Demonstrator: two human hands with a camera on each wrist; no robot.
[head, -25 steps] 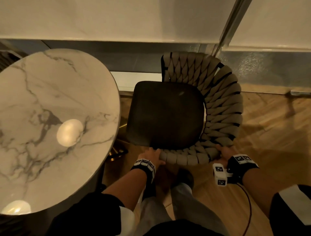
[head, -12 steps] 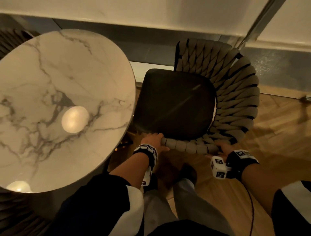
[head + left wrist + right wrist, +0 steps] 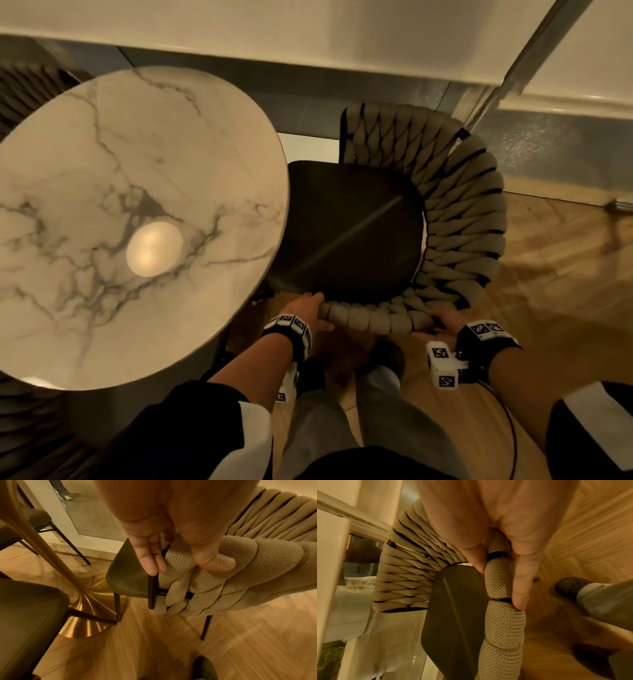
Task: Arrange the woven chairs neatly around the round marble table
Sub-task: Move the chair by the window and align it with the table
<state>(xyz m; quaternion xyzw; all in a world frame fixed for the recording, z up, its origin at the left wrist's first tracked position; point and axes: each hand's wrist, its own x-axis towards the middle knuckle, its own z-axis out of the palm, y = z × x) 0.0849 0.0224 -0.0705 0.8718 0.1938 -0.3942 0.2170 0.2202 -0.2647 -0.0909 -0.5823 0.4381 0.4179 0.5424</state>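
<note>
A woven chair [image 3: 455, 219] with a beige braided back and dark seat [image 3: 346, 233] stands right of the round marble table [image 3: 102, 192], its seat edge tucked just under the tabletop. My left hand [image 3: 308, 310] grips the near end of the woven rim, fingers and thumb curled round the braid [image 3: 202, 566]. My right hand [image 3: 442, 320] grips the rim farther right, fingers wrapped over the mesh cord [image 3: 498, 578]. In the left wrist view the chair's dark front leg [image 3: 118, 607] stands beside the table's gold pedestal base [image 3: 87, 615].
Another dark chair seat [image 3: 25, 615] sits under the table at the near left, a third chair [image 3: 34, 519] beyond the pedestal. A wall and window frame [image 3: 342, 41] run behind the chair. My feet [image 3: 383, 359] stand on the wood floor [image 3: 565, 274] below the rim.
The chair has slid left toward the table, its seat edge now under the tabletop. Both hands kept their grip on the woven rim and moved with it.
</note>
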